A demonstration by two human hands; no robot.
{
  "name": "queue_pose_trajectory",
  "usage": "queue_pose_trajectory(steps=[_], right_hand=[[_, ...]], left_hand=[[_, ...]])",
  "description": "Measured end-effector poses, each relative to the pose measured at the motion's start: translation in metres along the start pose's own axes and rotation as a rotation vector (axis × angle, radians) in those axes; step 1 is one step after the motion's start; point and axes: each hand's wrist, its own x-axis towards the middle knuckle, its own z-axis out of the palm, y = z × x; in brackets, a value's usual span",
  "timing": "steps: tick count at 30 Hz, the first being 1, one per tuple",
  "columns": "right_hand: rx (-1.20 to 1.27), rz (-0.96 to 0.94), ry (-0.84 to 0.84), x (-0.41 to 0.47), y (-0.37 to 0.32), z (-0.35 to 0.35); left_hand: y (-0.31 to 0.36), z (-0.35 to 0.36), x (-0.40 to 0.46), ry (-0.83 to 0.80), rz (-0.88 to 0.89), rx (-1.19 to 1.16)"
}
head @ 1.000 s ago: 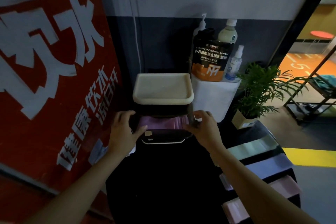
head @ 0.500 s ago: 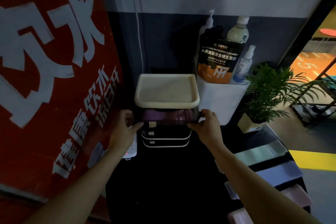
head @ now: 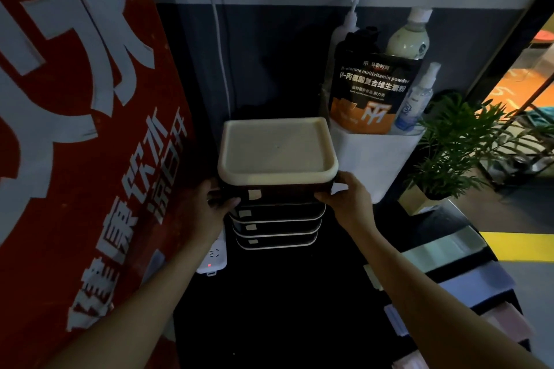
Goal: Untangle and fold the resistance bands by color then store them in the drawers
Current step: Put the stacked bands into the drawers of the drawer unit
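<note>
A small drawer unit [head: 275, 150] with a cream top and several dark drawers stands on a black surface against the wall. Its top drawer [head: 284, 193] sits pushed in, flush with the ones below, and whatever is inside is hidden. My left hand [head: 209, 207] grips the drawer's left front corner, thumb on the front. My right hand [head: 350, 201] grips the right front corner the same way. Folded bands lie at the right edge of the surface: a green band [head: 443, 246], a blue band [head: 476, 278] and a pink band [head: 506, 323].
A large red sign panel [head: 75, 129] leans close on the left. A white power strip [head: 214, 257] lies beside the unit's base. Right of the unit stand a white bin [head: 374, 153] with bottles and a black pouch [head: 371, 93], and a potted plant [head: 449, 147].
The top drawer, open with a purple band showing, has been pushed fully in. Both hands moved toward the wall with it, and the band is now out of sight.
</note>
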Motion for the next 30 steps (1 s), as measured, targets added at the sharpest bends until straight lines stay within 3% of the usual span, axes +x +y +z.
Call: queue_pose_trajectory(steps=[10, 15, 21, 30], right_hand=[[0.021, 0.052, 0.026, -0.001, 0.008, 0.007], [0.034, 0.136, -0.018, -0.011, 0.035, 0.013], [-0.009, 0.052, -0.124, -0.014, 0.041, 0.027], [0.007, 0.044, -0.123, -0.035, 0.044, 0.029]], left_hand=[[-0.025, 0.005, 0.005, 0.060, 0.035, 0.024], [-0.054, 0.008, -0.006, -0.035, -0.015, 0.159], [-0.052, 0.027, -0.016, -0.093, -0.013, 0.161], [-0.046, 0.024, -0.041, -0.106, 0.044, 0.195]])
